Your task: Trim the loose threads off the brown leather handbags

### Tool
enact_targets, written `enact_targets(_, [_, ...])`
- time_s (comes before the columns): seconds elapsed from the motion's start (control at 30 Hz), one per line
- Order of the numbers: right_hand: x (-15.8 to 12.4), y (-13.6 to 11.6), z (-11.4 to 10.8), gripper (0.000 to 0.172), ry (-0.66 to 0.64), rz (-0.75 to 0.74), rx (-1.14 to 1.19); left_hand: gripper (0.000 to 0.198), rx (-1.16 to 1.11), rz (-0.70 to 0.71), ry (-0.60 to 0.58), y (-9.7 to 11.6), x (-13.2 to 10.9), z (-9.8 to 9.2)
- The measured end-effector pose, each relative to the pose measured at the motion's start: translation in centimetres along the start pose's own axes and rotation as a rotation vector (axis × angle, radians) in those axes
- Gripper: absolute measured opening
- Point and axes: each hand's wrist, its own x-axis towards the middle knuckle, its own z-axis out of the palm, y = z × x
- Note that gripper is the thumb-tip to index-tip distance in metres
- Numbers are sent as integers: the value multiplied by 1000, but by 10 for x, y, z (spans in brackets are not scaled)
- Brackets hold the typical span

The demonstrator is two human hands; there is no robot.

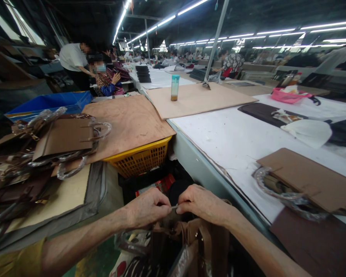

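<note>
My left hand (150,207) and my right hand (200,203) meet in front of me, each closed in a pinch. A short, thin pale strip (174,207) spans the small gap between their fingertips; I cannot make out what it belongs to. Just below them a brown handbag (202,234) stands in my lap, its top partly hidden by my hands. Clear plastic wrap (184,261) shows along the bag's front. On the white worktop at right lies another brown handbag (308,179), its handle (265,182) wrapped in plastic.
Brown handbags (65,136) with wrapped handles pile up at left, near a blue bin (49,105). A wooden board (129,119) lies over a yellow crate (141,157). Farther back stands a bottle (174,88) on a beige board (202,100). Several people work beyond.
</note>
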Motion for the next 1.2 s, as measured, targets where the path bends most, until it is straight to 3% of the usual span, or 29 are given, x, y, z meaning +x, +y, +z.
enact_targets(0.23, [8, -9, 9, 17, 21, 9, 31, 30, -195, -95, -103, -3, -4, -7])
enact_targets(0.4, [2, -8, 9, 20, 55, 48, 50, 39, -322, -108, -116, -14, -6, -16])
enact_targets(0.63, [4, -11, 13, 20, 71, 20, 14, 29, -188, -98, -123, -20, -9, -9])
enact_targets(0.83, [-1, -8, 16, 19, 97, 18, -13, 30, -70, -110, -77, -12, -10, -4])
enact_targets(1.0, [-3, -8, 12, 19, 80, 68, 22, 32, -28, -31, -1, -13, -11, -3])
enact_targets(1.2, [-3, -5, 14, 18, 81, 71, 36, 30, -79, -59, -127, -9, -17, -11])
